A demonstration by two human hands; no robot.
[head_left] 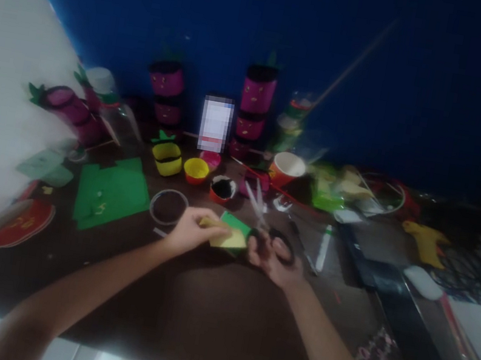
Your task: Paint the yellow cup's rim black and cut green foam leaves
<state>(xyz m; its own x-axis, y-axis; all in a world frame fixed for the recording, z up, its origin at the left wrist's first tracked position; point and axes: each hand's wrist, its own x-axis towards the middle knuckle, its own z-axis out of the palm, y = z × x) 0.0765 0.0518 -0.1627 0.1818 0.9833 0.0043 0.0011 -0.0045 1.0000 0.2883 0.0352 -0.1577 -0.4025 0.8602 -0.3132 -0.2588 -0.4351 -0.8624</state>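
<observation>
Near the middle of the dark table, my left hand (192, 232) is closed on a small yellow piece (229, 239), pinched between thumb and fingers. Under and behind that piece shows a small green piece (233, 222); whether my hand also grips it is unclear. My right hand (273, 261) holds black-handled scissors (255, 203), fingers around the handles. The scissors' blades stand apart and point up and to the left, away from the yellow piece. The frame is somewhat blurred.
A green sheet (111, 194) lies left, beside a clear ring (169, 207). Behind stand yellow cups (196, 170), a paper cup (287, 169), purple figures (257, 94) and a phone (215, 123). A glue gun (426, 242) and white marker (323, 249) lie right.
</observation>
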